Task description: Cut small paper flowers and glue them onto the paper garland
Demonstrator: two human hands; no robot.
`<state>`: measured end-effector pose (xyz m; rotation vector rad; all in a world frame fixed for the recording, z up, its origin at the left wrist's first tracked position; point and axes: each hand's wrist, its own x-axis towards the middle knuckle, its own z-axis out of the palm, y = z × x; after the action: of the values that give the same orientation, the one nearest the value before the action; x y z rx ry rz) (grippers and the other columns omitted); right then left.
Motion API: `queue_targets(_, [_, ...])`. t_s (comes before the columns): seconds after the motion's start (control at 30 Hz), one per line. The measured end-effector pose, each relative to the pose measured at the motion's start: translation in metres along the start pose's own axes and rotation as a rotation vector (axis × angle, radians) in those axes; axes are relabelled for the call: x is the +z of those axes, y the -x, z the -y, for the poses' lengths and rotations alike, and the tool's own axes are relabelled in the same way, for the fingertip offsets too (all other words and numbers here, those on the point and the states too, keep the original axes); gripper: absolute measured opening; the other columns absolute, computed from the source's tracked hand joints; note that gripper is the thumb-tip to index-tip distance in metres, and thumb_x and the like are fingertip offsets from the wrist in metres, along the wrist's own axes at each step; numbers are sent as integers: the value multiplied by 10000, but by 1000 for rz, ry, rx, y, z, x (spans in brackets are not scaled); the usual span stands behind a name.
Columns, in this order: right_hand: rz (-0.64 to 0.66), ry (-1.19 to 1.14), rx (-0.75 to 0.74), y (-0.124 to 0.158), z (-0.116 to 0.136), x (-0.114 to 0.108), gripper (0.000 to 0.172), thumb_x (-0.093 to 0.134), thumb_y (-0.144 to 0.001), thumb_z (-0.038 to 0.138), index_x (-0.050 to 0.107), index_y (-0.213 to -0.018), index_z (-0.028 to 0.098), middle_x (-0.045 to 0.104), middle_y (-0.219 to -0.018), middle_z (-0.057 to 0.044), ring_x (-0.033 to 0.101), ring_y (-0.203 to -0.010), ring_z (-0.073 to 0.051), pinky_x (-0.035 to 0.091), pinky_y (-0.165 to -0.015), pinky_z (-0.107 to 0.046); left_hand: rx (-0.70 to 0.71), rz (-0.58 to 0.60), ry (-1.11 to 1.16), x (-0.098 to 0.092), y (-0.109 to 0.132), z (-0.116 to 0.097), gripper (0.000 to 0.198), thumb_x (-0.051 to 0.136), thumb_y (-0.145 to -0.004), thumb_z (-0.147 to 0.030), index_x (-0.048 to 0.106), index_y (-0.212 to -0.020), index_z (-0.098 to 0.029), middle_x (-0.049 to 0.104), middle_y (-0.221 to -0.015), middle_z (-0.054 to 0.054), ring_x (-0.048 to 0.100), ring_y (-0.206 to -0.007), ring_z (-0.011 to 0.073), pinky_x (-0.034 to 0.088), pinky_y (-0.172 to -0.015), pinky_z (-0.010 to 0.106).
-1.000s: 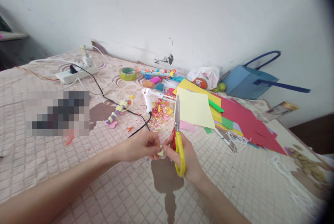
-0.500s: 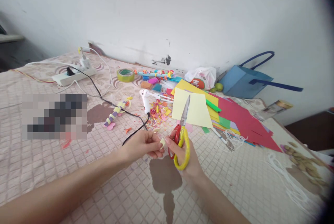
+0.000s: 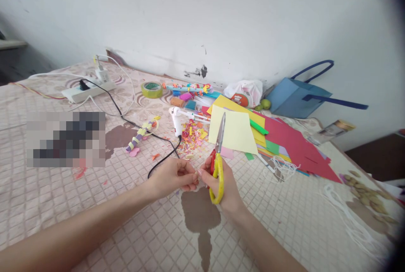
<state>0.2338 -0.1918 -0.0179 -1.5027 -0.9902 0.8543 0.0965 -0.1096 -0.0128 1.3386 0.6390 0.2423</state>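
Observation:
My right hand (image 3: 230, 189) is closed around scissors (image 3: 217, 181) with one red and one yellow handle. Their blades point away from me, over a pale yellow sheet (image 3: 234, 130), and look closed. My left hand (image 3: 175, 175) is closed in a pinch on a small piece of pale yellow paper (image 3: 197, 173), now almost hidden by the fingertips. Thumb and fingers of my right hand meet it at the same spot. Beyond my left hand lies a purple stick wrapped in pale yellow paper (image 3: 139, 136).
A white glue gun (image 3: 176, 123) with a black cord stands by colourful paper scraps (image 3: 193, 134). Red paper (image 3: 291, 145) and white string (image 3: 281, 166) lie to the right. Behind are a tape roll (image 3: 152, 90) and a blue bag (image 3: 297, 99). A power strip (image 3: 88, 91) sits far left.
The scissors have swung slightly left and tilted in my right hand. My fingertips have come closer together, covering most of the small paper piece. The view has shifted slightly.

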Motion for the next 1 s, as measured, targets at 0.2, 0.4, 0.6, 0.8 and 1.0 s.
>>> queue_targets(0.2, [-71,-63,19,1,2,2,233,636,-701,257,435,-806,203,512,-656,49,516,-547,-112,435,-505,-234,-18,-22,158,2,-3,7,289,703,-667,-391,592,-708,-127,692,-677,30,639,-622,121,490,-610,222])
queue_targets(0.4, [29,-75,8,2,0,-6,318,607,-748,463,443,-826,202,446,-612,58,411,-451,-81,351,-410,-206,-4,-59,157,-4,2,-7,287,704,-675,-374,581,-700,-116,704,-688,48,641,-623,122,486,-624,231])
queue_targets(0.6, [328,91,-8,6,2,-25,361,439,-826,560,453,-854,200,353,-600,66,312,-479,-87,262,-450,-221,89,-60,206,-26,4,-23,254,701,-701,-328,580,-738,-109,719,-807,88,669,-768,155,501,-726,258])
queue_targets(0.8, [474,229,1,14,22,-30,205,490,-835,417,475,-825,213,399,-658,42,337,-539,-107,286,-493,-229,225,-33,260,-39,6,-30,211,690,-724,-286,567,-740,-116,711,-838,76,666,-840,167,505,-775,276])
queue_targets(1.0, [498,217,27,14,17,-33,176,483,-834,405,509,-836,230,434,-620,36,341,-497,-111,266,-437,-222,225,-49,279,-40,8,-35,189,699,-716,-261,580,-734,-114,713,-808,73,670,-801,159,511,-772,282])
